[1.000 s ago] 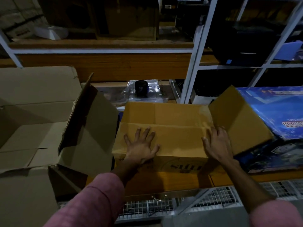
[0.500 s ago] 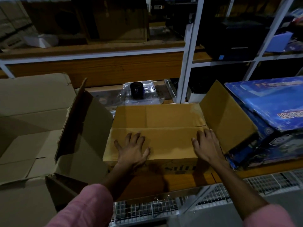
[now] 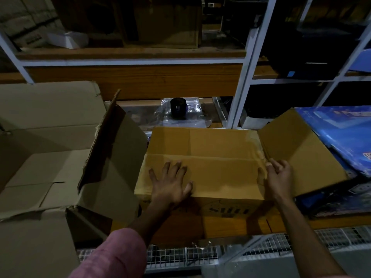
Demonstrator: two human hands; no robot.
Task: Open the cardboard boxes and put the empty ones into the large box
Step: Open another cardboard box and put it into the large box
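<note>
At far left, the large box (image 3: pixel 46 157) is seen standing open with its flaps raised, just beside the smaller cardboard box (image 3: pixel 202 167) on the wooden shelf (image 3: pixel 220 223). On the near top flap the left hand (image 3: pixel 170 183) is laid flat with fingers spread. At the right end, that flap's edge is gripped by the curled fingers of the right hand (image 3: pixel 278 177), beside the raised side flap (image 3: pixel 301 149) and a blue box (image 3: pixel 345 133).
</note>
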